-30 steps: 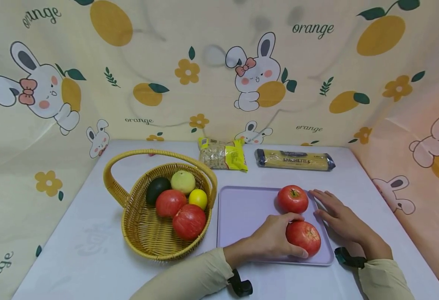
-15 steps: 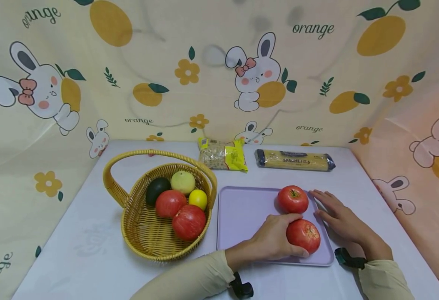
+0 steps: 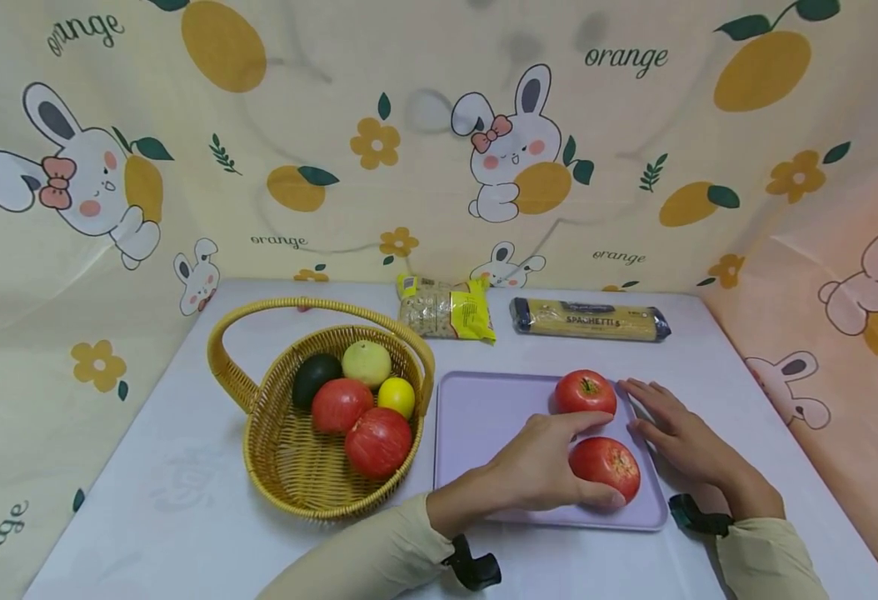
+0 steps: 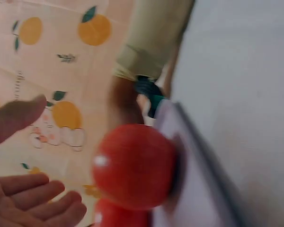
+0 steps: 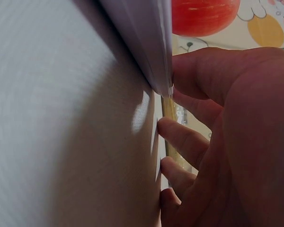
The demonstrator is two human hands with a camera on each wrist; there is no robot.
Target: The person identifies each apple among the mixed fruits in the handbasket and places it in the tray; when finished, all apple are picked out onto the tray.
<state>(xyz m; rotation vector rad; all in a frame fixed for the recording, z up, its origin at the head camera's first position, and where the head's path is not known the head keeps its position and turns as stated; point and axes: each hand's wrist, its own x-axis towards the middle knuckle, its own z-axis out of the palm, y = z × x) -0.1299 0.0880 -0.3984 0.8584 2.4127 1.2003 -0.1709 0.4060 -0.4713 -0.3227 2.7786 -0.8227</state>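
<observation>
A red apple (image 3: 608, 472) with a pale, streaked top lies near the front right of the lilac tray (image 3: 484, 417). Just behind it sits a red tomato (image 3: 586, 392) with a green calyx. My left hand (image 3: 532, 467) spreads around the apple's left side. In the left wrist view its fingers (image 4: 38, 196) are apart from the blurred apple (image 4: 135, 165). My right hand (image 3: 682, 437) rests at the tray's right edge. The right wrist view shows its thumb (image 5: 199, 71) against the rim, with the other fingers extended along the table.
A wicker basket (image 3: 300, 487) to the left holds several items: red fruits, a pale green one, a yellow one and a dark green one. A yellow bag (image 3: 446, 308) and a spaghetti pack (image 3: 591, 320) lie behind the tray.
My left hand has loosened from the apple and drawn slightly left, its fingers opening wider. The apple stays on the tray. My right hand has not moved.
</observation>
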